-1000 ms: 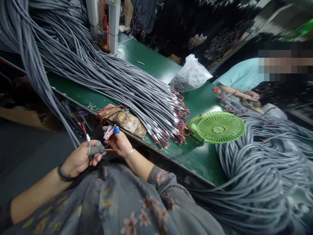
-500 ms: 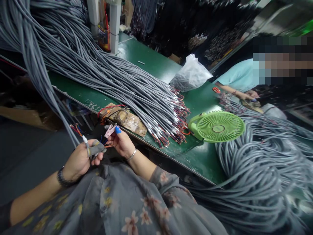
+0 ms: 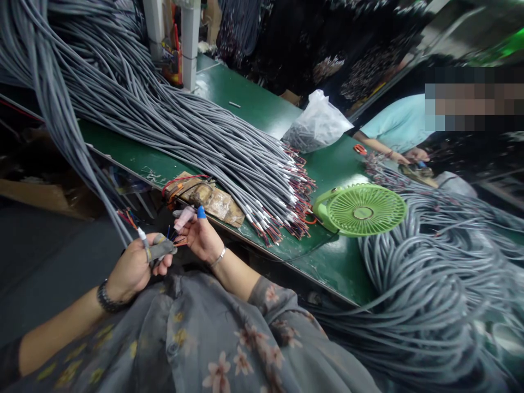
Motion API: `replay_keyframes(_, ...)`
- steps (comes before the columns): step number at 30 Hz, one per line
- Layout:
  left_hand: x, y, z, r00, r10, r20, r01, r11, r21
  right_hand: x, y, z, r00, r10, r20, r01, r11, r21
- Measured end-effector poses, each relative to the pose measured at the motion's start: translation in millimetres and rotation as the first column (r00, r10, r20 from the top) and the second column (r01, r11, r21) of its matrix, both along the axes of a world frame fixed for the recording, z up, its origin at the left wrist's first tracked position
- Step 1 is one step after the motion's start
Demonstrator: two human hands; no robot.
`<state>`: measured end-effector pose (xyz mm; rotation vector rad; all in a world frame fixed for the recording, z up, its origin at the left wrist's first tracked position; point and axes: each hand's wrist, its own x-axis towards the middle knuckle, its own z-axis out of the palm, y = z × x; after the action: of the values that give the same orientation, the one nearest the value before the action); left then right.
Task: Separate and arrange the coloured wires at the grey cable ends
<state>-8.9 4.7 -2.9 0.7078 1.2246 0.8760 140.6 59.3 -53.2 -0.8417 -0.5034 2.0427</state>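
Observation:
My left hand [image 3: 137,265], its thumb and a finger wrapped in worn grey covers, is closed around a grey cable whose white-banded end [image 3: 141,233] points up. Thin blue, black and orange wires [image 3: 177,243] stick out from its fingertips toward my right hand. Close beside them is my right hand [image 3: 202,240], palm up with a blue cover on the thumb tip and a pinkish wrap on a finger. Its thumb stands apart from that finger, and the lower fingers are near or touching the wire ends. More coloured wires [image 3: 127,217] rise behind the left hand.
A thick bundle of grey cables [image 3: 196,125] lies across the green table [image 3: 262,98]. Near the edge sits a taped cardboard block [image 3: 216,202]. A green fan [image 3: 362,210], a plastic bag [image 3: 319,123] and coiled cables [image 3: 426,284] are to the right. A co-worker's hands [image 3: 409,157] handle cables beyond.
The right thumb and wrapped finger have shifted apart slightly, and the pinkish wrap has turned. My left hand keeps its hold on the cable. The view has moved a little.

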Motion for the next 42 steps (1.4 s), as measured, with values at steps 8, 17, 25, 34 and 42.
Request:
replay_keyframes(8, -2.2, -9.7, 1.6, 0.994, 0.109, -0.027, -0.107, 0.993, 0.054, 1.8, -5.5, -1.7, 0.991, -0.116, 0.073, 0.109, 0.99, 0.093)
replay_keyframes(17, 7.1, -0.4, 1.9, 0.993, 0.117, -0.01, -0.116, 0.992, 0.054, -1.5, -4.6, -15.2, 0.949, -0.224, 0.222, 0.167, 0.953, 0.252)
replay_keyframes(25, 6.0, -0.4, -3.4, 0.995, 0.099, -0.022, -0.098, 0.994, 0.049, -10.1, 0.5, -10.4, 0.98, -0.188, 0.061, 0.184, 0.98, 0.076)
replay_keyframes(34, 0.9, -8.4, -0.5, 0.993, 0.103, -0.05, -0.099, 0.993, 0.066, -2.9, -3.0, -3.2, 0.995, -0.099, 0.032, 0.099, 0.995, 0.022)
replay_keyframes(42, 3.4, -4.6, 1.0, 0.993, 0.117, -0.022, -0.115, 0.991, 0.07, 0.5, -5.5, -1.5, 0.992, -0.109, 0.069, 0.102, 0.99, 0.097)
